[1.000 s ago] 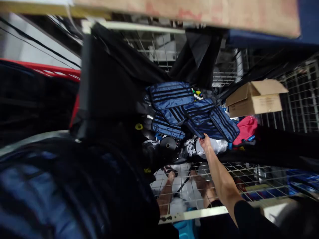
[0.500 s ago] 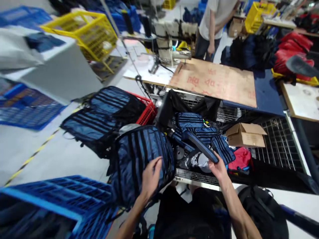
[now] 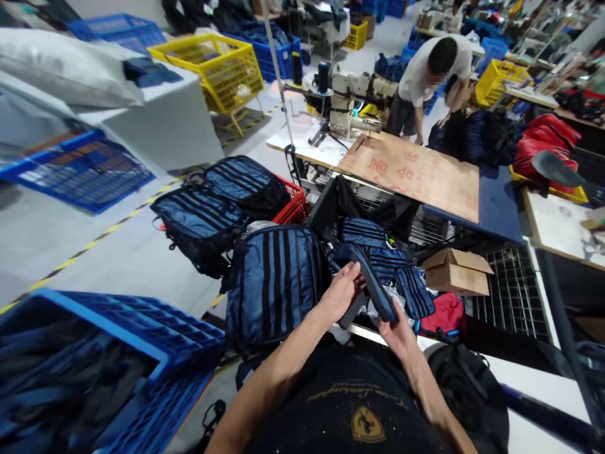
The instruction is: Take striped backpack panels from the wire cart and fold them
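Note:
A long dark blue padded strap is held between both hands, in front of my body. My right hand grips its lower end. My left hand is closed on the strap's left side, a little higher. Just left of my left hand stands a blue backpack with black vertical stripes. Beyond the strap, blue striped pieces lie in a wire-sided bin, beside a red cloth bundle.
Two more backpacks lie at the left by a red crate. A blue crate stands at lower left. An open cardboard box sits right. Across the board, a person bends forward.
My left hand has moved right, from in front of the backpack onto the strap. The strap now hangs more steeply. The person across the board has bent down.

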Action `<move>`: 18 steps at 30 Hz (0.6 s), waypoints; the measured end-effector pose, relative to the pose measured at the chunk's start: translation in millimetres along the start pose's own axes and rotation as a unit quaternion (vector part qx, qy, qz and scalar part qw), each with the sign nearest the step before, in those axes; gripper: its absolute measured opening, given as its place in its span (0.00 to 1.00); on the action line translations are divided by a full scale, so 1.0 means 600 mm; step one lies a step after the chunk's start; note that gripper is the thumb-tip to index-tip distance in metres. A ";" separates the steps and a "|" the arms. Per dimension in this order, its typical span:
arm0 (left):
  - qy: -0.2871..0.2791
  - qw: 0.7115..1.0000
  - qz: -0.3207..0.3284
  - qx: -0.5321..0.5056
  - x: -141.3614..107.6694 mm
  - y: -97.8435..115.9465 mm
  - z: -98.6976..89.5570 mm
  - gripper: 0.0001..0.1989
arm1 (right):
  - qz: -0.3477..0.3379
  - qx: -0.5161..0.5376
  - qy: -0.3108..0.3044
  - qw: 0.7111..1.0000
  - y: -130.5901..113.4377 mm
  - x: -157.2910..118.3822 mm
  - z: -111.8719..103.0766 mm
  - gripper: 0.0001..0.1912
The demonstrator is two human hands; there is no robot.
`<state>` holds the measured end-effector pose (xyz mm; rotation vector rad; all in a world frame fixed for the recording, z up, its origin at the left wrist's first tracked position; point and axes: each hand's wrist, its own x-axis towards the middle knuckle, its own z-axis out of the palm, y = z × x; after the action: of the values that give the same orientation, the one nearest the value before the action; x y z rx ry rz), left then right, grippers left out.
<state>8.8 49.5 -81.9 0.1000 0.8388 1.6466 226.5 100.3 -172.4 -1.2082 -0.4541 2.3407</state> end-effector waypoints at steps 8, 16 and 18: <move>0.136 0.978 0.103 0.122 0.046 0.023 -0.014 0.19 | 0.020 -0.210 -0.106 0.972 -0.058 -0.061 0.029 0.37; 0.192 0.972 0.127 0.036 0.081 0.097 -0.013 0.06 | -0.330 -0.356 0.005 0.874 -0.134 -0.060 -0.006 0.29; 0.192 0.974 0.117 0.025 0.089 0.120 -0.009 0.05 | -0.297 -0.394 -0.031 0.869 -0.121 -0.024 0.000 0.27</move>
<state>-67.9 93.6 -64.9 -0.0922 1.1983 1.8999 251.9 153.2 -127.1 -1.0679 -1.6578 1.6651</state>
